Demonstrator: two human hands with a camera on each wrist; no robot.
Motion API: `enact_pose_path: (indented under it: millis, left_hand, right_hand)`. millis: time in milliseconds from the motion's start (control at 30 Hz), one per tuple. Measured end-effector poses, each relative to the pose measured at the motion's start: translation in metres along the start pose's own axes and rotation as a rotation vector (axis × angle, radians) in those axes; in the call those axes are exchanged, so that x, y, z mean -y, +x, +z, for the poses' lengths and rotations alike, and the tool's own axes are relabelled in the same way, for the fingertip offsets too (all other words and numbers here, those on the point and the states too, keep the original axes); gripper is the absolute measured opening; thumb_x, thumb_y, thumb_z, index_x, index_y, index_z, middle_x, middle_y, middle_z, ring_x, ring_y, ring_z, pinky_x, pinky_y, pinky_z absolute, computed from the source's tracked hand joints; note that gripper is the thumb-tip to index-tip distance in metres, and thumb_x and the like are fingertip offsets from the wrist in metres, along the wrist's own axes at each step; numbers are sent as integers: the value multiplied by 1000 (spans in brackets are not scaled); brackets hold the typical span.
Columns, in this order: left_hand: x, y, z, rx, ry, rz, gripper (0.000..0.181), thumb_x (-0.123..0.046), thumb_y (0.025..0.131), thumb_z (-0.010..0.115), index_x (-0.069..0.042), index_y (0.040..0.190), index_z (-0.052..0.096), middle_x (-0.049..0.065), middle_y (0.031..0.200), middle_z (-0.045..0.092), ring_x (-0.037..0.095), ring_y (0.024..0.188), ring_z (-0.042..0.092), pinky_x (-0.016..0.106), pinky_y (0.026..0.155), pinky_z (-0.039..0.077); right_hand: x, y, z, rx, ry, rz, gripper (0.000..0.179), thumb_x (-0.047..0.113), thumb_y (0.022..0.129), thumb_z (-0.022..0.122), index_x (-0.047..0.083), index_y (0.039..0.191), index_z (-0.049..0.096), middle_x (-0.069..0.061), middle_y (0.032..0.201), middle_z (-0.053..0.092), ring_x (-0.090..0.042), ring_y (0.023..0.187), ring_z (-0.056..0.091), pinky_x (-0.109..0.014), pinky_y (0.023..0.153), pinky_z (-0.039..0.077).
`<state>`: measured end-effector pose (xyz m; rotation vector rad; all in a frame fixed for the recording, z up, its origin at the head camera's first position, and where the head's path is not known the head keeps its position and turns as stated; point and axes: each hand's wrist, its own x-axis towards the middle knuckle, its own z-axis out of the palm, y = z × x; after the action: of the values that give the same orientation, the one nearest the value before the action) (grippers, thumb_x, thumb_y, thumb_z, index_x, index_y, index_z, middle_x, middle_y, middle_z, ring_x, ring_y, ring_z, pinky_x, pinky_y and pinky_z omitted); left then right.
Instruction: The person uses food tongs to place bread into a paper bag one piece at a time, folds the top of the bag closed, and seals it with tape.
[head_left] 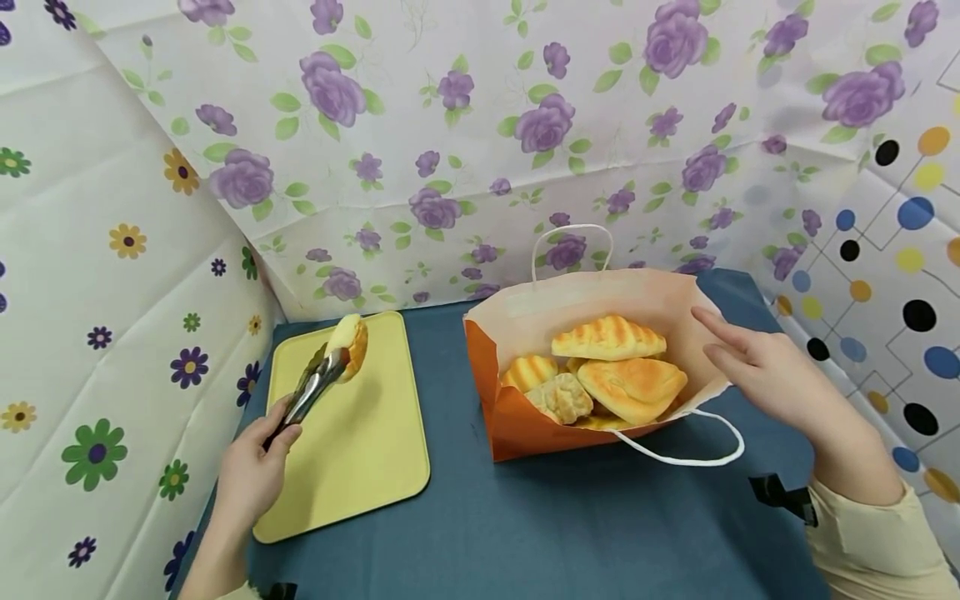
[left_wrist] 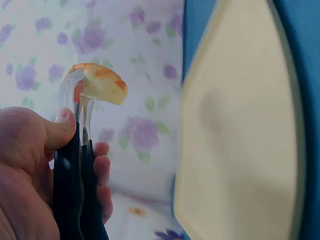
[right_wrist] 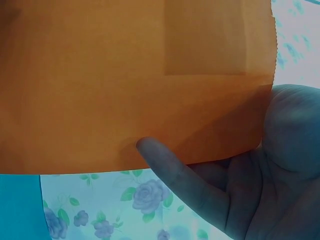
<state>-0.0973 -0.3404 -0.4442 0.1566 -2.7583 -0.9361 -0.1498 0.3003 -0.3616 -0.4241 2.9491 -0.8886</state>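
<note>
In the head view my left hand [head_left: 255,467] grips a pair of tongs [head_left: 303,400] with dark handles and metal ends. Pinched between the tong ends is a small golden-topped bread roll [head_left: 351,346], held over the yellow tray [head_left: 367,467]. The left wrist view shows the thumb and curled fingers around the tong handles [left_wrist: 72,185]. At the right side of an orange paper bag [head_left: 493,400] is my right hand [head_left: 772,375], holding its edge. In the right wrist view one finger [right_wrist: 175,175] lies along the bag's outside, while other digits are hidden behind the paper.
Several breads, including a striped loaf [head_left: 609,337] and a folded pastry [head_left: 633,387], fill the bag. One white handle [head_left: 573,227] stands up behind; another [head_left: 705,461] hangs in front. A blue cloth [head_left: 480,533] covers the table, enclosed by patterned sheets [head_left: 465,150].
</note>
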Motion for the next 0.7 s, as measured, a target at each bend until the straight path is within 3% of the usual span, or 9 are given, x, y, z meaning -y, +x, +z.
enact_pose_path:
  millis: [133,333,533,700]
  left_hand:
    - [-25,-3,-1,-40,-57,80,51,-22,111,63,-9,159,53,17,122,71,21,87,58,26,64,44]
    - [-67,-7,-6,-57,-200,261,51,-6,107,66,-14,156,58,9,120,73,2,91,61,14,71,47]
    - [-111,-1,-9,84,-365,397,55,4,104,64,-14,156,58,6,122,72,4,99,65,15,77,52]
    - [-143,9,-11,238,-431,443,53,-1,107,63,-14,157,56,5,122,70,16,102,67,20,80,54]
  right_hand:
    - [1,0,0,0,-2,2,58,34,117,47,17,170,32,4,56,35,-16,42,31,-36,49,35]
    - [0,-1,2,-17,-2,-14,58,32,117,49,17,170,34,4,56,34,-16,41,31,-36,49,35]
    - [0,-1,3,-31,8,-25,57,30,116,50,15,169,35,5,56,33,-15,41,30,-35,48,35]
    - [0,-1,4,-33,7,-25,57,30,116,50,16,169,35,5,56,34,-15,40,30,-35,47,35]
